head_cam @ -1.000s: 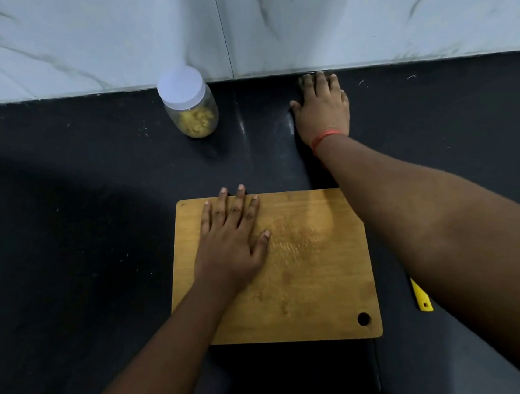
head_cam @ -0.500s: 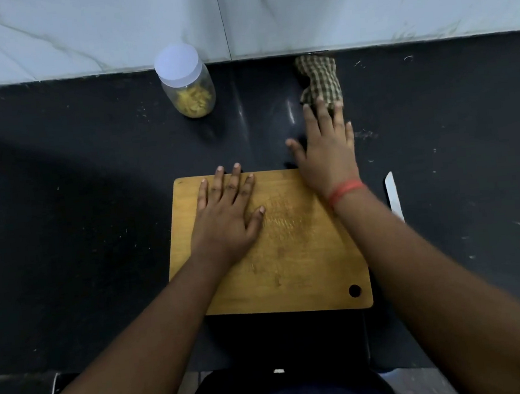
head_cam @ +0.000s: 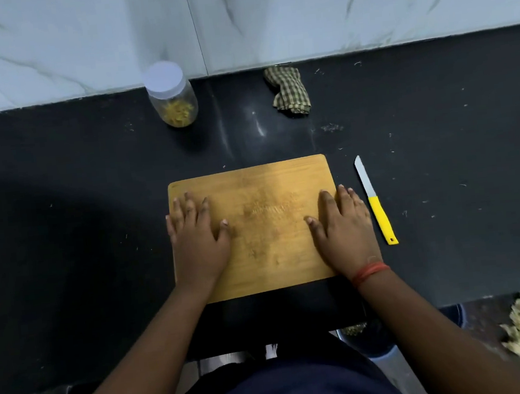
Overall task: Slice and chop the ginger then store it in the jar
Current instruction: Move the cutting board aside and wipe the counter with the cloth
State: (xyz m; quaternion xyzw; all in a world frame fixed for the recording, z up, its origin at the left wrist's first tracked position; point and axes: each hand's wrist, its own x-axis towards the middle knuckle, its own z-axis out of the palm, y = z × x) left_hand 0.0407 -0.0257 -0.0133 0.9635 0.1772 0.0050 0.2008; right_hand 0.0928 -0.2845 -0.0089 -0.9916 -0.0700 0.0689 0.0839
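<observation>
On the black stone worktop (head_cam: 63, 215), lower centre, both the left hand (head_cam: 197, 234) and right hand (head_cam: 343, 220) lie flat, fingers straight, on the rectangular wooden cutting board (head_cam: 265, 228), while upper left the lidded clear jar (head_cam: 172, 94) of chopped ginger (head_cam: 177, 111), likely light but slippery, is best gripped round its body.

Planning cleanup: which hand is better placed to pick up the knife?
Right. The right hand rests at the cutting board's right edge, beside the knife; the left hand lies across the board.
</observation>
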